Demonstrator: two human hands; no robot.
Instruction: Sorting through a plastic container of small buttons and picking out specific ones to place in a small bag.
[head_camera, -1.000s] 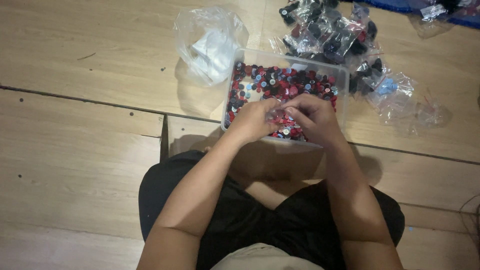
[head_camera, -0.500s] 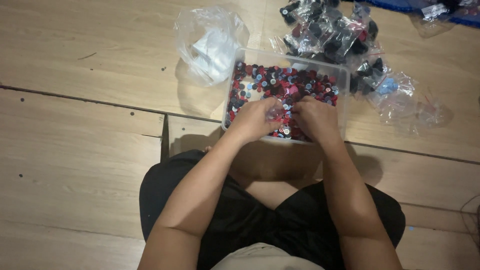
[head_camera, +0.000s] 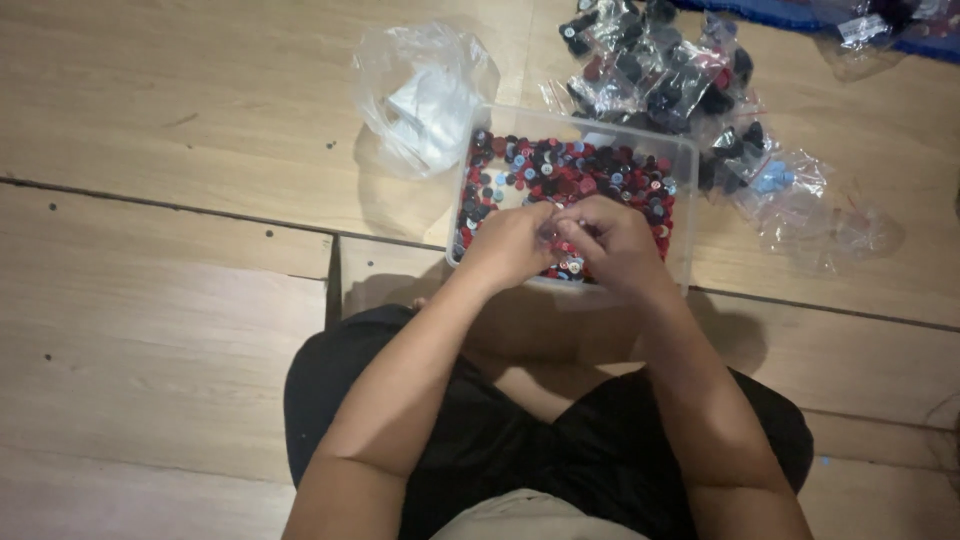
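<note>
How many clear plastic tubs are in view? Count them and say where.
1. The clear tub of small red, black and blue pieces sits on the wooden floor, under both hands. Bags beyond it may hide others.

Wood floor (head_camera: 180, 330): clear tub (head_camera: 684, 160), plastic bags (head_camera: 425, 95), maybe crumpled.

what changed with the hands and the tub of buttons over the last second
The left hand and right hand parted slightly half a second ago and have closed together again over the near side of the clear tub of buttons. The tub and plastic bags stayed put.
</note>
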